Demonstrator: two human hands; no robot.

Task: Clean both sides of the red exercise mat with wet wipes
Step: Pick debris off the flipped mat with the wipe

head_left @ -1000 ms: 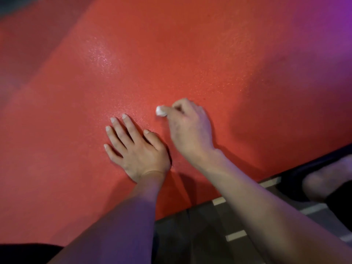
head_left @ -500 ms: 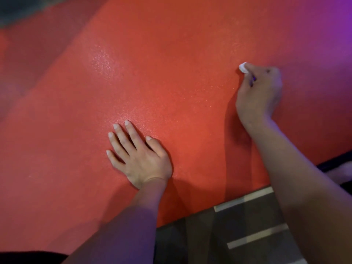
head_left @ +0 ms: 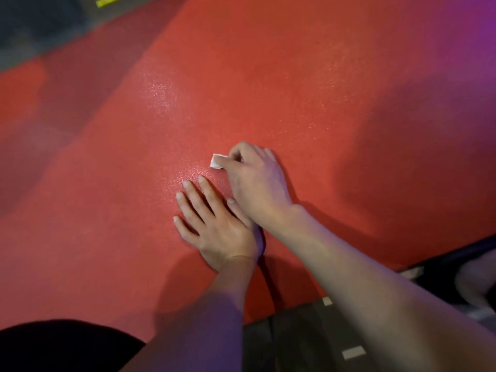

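Note:
The red exercise mat (head_left: 295, 84) fills most of the view, lying flat, with a wet sheen near its middle. My left hand (head_left: 214, 224) lies flat on the mat, palm down, fingers spread. My right hand (head_left: 257, 181) is just beyond it, partly over the left thumb, pinching a small folded white wet wipe (head_left: 216, 161) against the mat surface. Only a corner of the wipe shows past the fingers.
The mat's near edge runs along the lower right, beside a dark floor with pale stripes (head_left: 354, 351). A dark shoe or foot (head_left: 472, 280) sits at the right edge. A yellow strip (head_left: 110, 0) lies at the far top left. Dark clothing (head_left: 61, 345) fills the bottom left.
My right hand swept right across the mat with the wipe, then came back left beside my left hand. The left hand stayed flat in place.

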